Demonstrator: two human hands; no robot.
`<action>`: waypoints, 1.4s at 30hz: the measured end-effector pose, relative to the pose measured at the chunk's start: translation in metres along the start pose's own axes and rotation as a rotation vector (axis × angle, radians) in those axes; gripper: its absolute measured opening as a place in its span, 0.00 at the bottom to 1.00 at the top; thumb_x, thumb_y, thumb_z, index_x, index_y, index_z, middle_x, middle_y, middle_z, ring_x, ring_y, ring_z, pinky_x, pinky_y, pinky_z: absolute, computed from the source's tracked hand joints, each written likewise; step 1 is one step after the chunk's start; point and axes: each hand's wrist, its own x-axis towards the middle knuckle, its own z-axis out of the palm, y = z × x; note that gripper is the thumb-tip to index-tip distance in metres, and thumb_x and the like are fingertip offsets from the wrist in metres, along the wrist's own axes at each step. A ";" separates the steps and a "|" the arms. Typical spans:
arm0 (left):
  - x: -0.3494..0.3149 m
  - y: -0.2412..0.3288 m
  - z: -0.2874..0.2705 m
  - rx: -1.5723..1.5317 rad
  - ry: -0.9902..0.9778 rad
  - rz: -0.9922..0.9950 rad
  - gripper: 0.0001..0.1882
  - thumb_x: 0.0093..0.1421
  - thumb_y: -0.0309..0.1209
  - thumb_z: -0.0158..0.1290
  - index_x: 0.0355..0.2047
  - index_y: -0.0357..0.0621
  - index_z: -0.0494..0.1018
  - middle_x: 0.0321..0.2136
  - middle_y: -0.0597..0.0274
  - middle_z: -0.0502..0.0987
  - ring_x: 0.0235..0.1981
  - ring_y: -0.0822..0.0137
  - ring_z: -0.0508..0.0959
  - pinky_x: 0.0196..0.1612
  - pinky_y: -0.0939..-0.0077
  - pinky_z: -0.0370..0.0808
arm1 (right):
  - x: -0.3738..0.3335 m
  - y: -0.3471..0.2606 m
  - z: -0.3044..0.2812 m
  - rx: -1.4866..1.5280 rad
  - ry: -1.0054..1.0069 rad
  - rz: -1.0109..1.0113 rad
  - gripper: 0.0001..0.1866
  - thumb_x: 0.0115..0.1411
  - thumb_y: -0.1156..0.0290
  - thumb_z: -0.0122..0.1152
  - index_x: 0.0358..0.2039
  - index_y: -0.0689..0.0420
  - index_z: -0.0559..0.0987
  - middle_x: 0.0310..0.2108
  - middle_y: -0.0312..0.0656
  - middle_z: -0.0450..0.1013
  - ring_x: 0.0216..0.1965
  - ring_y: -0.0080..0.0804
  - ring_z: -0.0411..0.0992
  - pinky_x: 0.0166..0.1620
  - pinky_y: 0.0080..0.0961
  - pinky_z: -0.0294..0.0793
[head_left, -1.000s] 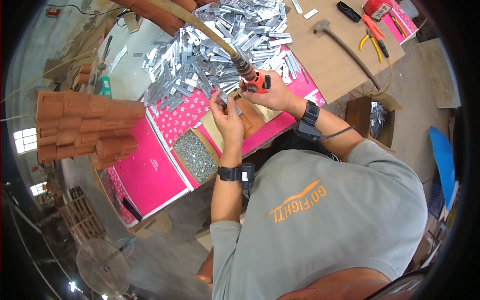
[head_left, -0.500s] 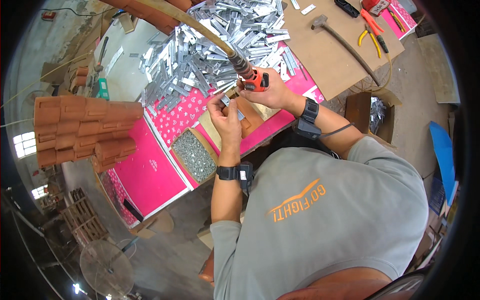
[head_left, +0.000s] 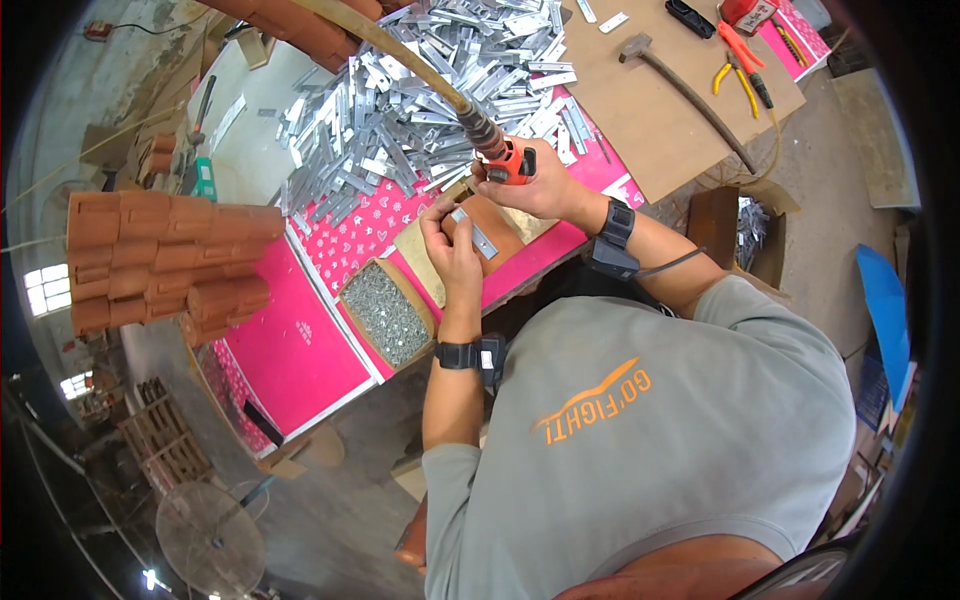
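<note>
My right hand [head_left: 545, 185] is closed around an orange-and-black air screwdriver [head_left: 512, 164], its yellowish hose running up to the far left. Just left of it, my left hand [head_left: 455, 250] is closed at the edge of an orange-brown clay tile [head_left: 503, 222], thumb by a silver metal strip [head_left: 482, 241] lying on the tile. The strip has small holes. Whether the tool's tip touches anything is hidden. Close to my left wrist stands an open box of screws [head_left: 390, 312]. A large heap of similar metal strips [head_left: 430, 100] spreads beyond both hands.
Stacked clay tiles [head_left: 170, 255] rise at the left of the pink-covered table [head_left: 300, 330]. A hammer [head_left: 690, 95] and yellow-handled pliers [head_left: 738, 85] rest on brown board at the far right. Beside my right arm, a carton [head_left: 745, 235] holds metal pieces.
The metal strip has shifted slightly toward me and shows more fully on the tile. My left hand has moved a little; my right hand and the screwdriver have hardly moved.
</note>
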 end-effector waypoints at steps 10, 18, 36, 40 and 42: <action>0.002 -0.013 -0.011 0.010 -0.064 -0.044 0.09 0.67 0.28 0.49 0.45 0.35 0.70 0.40 0.61 0.71 0.42 0.74 0.70 0.48 0.77 0.69 | 0.002 -0.003 0.001 -0.027 -0.001 0.024 0.13 0.55 0.77 0.68 0.41 0.62 0.77 0.36 0.36 0.77 0.40 0.21 0.75 0.47 0.23 0.75; 0.001 0.003 -0.002 0.123 -0.017 -0.013 0.08 0.69 0.30 0.49 0.42 0.36 0.70 0.31 0.68 0.69 0.32 0.80 0.66 0.38 0.82 0.67 | 0.001 -0.001 0.001 0.016 0.027 0.026 0.13 0.55 0.77 0.67 0.41 0.62 0.77 0.36 0.37 0.77 0.40 0.21 0.76 0.46 0.23 0.75; 0.004 -0.006 -0.011 0.166 -0.049 -0.071 0.10 0.63 0.24 0.47 0.45 0.34 0.69 0.39 0.58 0.71 0.41 0.72 0.72 0.47 0.75 0.71 | 0.001 -0.002 0.002 -0.017 0.012 -0.014 0.12 0.55 0.76 0.67 0.40 0.61 0.77 0.35 0.36 0.77 0.38 0.21 0.74 0.45 0.23 0.74; 0.002 -0.004 -0.010 0.137 -0.049 -0.059 0.10 0.64 0.24 0.47 0.44 0.35 0.69 0.38 0.59 0.72 0.38 0.74 0.72 0.44 0.76 0.71 | 0.001 -0.007 0.001 -0.029 0.015 -0.022 0.12 0.55 0.76 0.67 0.40 0.61 0.77 0.35 0.36 0.77 0.38 0.20 0.74 0.45 0.23 0.74; 0.002 -0.002 -0.008 0.122 -0.049 -0.071 0.09 0.64 0.24 0.47 0.44 0.35 0.69 0.37 0.59 0.72 0.37 0.74 0.72 0.43 0.77 0.72 | 0.001 -0.007 0.000 -0.030 0.014 0.003 0.12 0.55 0.76 0.68 0.40 0.61 0.77 0.35 0.36 0.77 0.38 0.20 0.74 0.45 0.23 0.75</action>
